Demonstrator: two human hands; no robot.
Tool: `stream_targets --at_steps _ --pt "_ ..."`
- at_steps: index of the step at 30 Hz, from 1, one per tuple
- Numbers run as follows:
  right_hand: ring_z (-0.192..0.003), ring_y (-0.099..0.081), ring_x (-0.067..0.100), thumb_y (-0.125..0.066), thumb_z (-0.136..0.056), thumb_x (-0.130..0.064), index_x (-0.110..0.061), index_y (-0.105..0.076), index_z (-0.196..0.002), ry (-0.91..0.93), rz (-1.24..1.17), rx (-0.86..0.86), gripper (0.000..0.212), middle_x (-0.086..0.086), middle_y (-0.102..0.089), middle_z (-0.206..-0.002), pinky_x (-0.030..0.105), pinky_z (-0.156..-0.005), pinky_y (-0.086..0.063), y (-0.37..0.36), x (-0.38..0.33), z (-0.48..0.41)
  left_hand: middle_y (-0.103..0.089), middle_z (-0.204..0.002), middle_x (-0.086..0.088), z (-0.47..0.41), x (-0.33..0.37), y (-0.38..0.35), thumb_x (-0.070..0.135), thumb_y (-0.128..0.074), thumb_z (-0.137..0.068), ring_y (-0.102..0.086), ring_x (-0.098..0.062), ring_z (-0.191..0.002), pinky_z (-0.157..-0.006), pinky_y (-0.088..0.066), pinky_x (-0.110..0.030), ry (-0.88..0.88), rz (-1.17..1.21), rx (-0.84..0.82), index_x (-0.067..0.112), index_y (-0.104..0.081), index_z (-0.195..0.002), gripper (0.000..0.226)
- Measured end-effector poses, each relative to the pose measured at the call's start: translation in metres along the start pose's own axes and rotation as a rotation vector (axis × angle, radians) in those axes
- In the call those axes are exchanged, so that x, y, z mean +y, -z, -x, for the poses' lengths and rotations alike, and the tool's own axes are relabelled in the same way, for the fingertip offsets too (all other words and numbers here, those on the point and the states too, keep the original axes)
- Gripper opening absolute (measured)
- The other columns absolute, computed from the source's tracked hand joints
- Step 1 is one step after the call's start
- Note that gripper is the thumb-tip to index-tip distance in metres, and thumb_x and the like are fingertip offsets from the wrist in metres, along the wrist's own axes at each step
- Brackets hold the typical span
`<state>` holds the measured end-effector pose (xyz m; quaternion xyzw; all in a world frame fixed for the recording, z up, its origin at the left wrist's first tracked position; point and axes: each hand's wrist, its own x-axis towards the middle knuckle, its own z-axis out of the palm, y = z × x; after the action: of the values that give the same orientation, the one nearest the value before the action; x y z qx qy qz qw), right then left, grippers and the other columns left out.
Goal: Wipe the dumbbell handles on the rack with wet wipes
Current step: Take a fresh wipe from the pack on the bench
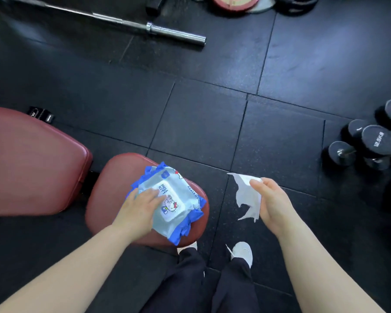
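Standing on the black rubber floor (212,123), the person shows dark trousers (212,290) and a white shoe (243,253) at the bottom of the view. Just beyond, the left hand (142,207) lies flat with straight fingers on the lid of a blue pack of wet wipes (178,213), pressing on it without gripping. The pack rests on the red seat pad (113,177) of a bench, whose larger back pad (32,159) sits to the left. The right hand (272,204) is held over the floor, apart from the bench, and pinches a single white wet wipe (246,197) between thumb and fingers so that it hangs crumpled. Farther off at the right edge is a cluster of black dumbbells (370,143), one marked 12.5KG, well apart from both hands; what they rest on cannot be told. Farthest, a steel barbell (167,31) lies on the floor, with a red weight plate (235,3) at the top edge.
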<state>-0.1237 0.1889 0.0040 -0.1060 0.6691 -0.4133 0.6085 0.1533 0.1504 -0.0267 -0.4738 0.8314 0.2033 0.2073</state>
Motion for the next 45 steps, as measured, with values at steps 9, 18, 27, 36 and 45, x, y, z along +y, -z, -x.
stream_targets --at_steps 9,18,27,36,45 --pt "-0.076 -0.054 0.017 -0.050 -0.089 -0.008 -0.012 -0.055 -0.083 0.091 -0.179 0.104 0.008 0.002 -0.057 -0.082 0.027 -0.070 -0.043 0.024 0.007 0.055 -0.040 -0.143 0.003 0.005 0.059 0.030 0.014 -0.038 -0.095 -0.034 -0.014 -0.132 -0.107 -0.019 -0.024 0.117 0.282 0.108 0.019 -0.043 -0.134 0.040" --pt "-0.070 -0.057 0.016 -0.047 -0.091 -0.009 -0.012 -0.055 -0.084 0.211 -0.277 0.194 0.012 0.003 -0.059 -0.082 0.024 -0.057 -0.046 0.097 0.045 0.189 -0.062 -0.113 -0.006 0.039 0.164 0.026 0.007 -0.043 -0.089 -0.054 -0.026 -0.104 -0.084 -0.039 -0.028 0.204 0.655 0.155 0.011 -0.062 -0.107 0.027" --pt "-0.088 -0.055 0.020 -0.048 -0.092 -0.019 -0.014 -0.056 -0.090 0.097 -0.444 0.424 0.010 0.006 -0.058 -0.096 0.031 -0.076 -0.047 0.148 0.122 0.265 -0.062 -0.118 -0.011 0.071 0.219 -0.008 0.007 -0.049 -0.090 -0.057 -0.025 -0.103 -0.080 -0.045 -0.016 0.081 0.789 0.020 0.008 -0.061 -0.113 0.026" --pt "-0.095 -0.054 0.014 -0.069 -0.053 -0.041 -0.023 -0.044 -0.100 0.250 -0.499 0.665 0.056 -0.001 -0.051 -0.104 0.030 -0.083 -0.046 0.188 0.107 0.339 -0.048 -0.104 0.022 0.119 0.420 0.065 0.008 -0.066 -0.081 -0.045 0.007 -0.100 -0.075 -0.028 0.008 -0.986 0.537 -0.435 0.028 -0.063 -0.078 0.021" --pt "-0.066 -0.048 0.007 -0.056 -0.086 -0.018 -0.021 -0.043 -0.105 0.291 -0.736 1.123 0.023 -0.009 -0.050 -0.085 0.011 -0.048 -0.044 0.268 0.191 0.475 -0.039 -0.112 0.034 0.222 0.586 -0.006 0.010 -0.067 -0.078 -0.037 0.016 -0.108 -0.084 -0.031 -0.002 -1.399 0.046 -0.705 0.051 -0.041 -0.104 0.056"
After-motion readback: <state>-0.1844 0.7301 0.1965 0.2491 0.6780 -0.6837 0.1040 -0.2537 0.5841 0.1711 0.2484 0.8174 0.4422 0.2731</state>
